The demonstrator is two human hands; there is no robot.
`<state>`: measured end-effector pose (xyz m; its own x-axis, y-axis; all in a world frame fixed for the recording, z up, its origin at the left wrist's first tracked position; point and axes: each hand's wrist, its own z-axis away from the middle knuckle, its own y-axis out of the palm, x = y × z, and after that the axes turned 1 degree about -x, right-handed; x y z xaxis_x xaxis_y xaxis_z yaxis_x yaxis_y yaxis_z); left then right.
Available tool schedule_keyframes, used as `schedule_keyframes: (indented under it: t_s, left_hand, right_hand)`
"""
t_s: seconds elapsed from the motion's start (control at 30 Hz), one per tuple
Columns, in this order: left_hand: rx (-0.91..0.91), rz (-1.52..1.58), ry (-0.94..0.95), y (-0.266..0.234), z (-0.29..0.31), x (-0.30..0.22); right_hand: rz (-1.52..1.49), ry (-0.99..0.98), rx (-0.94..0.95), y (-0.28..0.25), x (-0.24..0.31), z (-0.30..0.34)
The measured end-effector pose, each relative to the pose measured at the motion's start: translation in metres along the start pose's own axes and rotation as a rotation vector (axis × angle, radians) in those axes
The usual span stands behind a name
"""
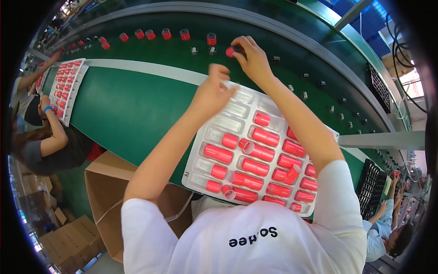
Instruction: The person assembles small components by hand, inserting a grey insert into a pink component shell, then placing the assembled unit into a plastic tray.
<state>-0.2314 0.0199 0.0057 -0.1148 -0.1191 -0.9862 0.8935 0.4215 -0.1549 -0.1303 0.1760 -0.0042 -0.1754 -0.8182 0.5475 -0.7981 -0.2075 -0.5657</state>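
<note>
Currently, your two hands are well apart from each other, with the right reaching farther forward. Your right hand (250, 57) is clamped on a red cylinder (230, 52) with a dark end, pinched between thumb and fingertips above the dark green belt (173, 52). Just left of it a capped red cylinder (211, 39) stands upright, with a small metal part (212, 51) in front of it; more capped cylinders extend leftward in a curved row, and other small parts lie scattered to the right. Your left hand (211, 92) is motion-blurred, near the top left edge of the white tray (226, 124), its fingers and thumb parted. The tray lies in front of you, its near edge close to your white shirt (283, 233). Several upper-left compartments are bare; most of the others in view carry red sleeves (218, 153), mainly lying lengthwise, while a few sit tilted, two showing open ends toward you and one resting across its neighbours at right. Your right forearm hides part of the tray. To the left, the green surface (123, 105) runs to a second tray (76, 96) filled with red pieces, where a co-worker's hand (44, 101) is at the edge. Below the surface, an open cardboard box (106, 182) stands left of you.
</note>
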Motion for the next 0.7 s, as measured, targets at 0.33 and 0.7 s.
schedule_keyframes:
  t_s: [0.33, 0.7]
  left_hand:
    - [0.65, -0.693, 0.46, -0.03, 0.071, -0.015]
    - [0.707, -0.84, 0.499, -0.021, 0.088, 0.004]
  right_hand:
    - [0.481, -0.254, 0.428, 0.061, 0.01, -0.08]
    - [-0.175, 0.211, 0.601, 0.032, -0.001, -0.034]
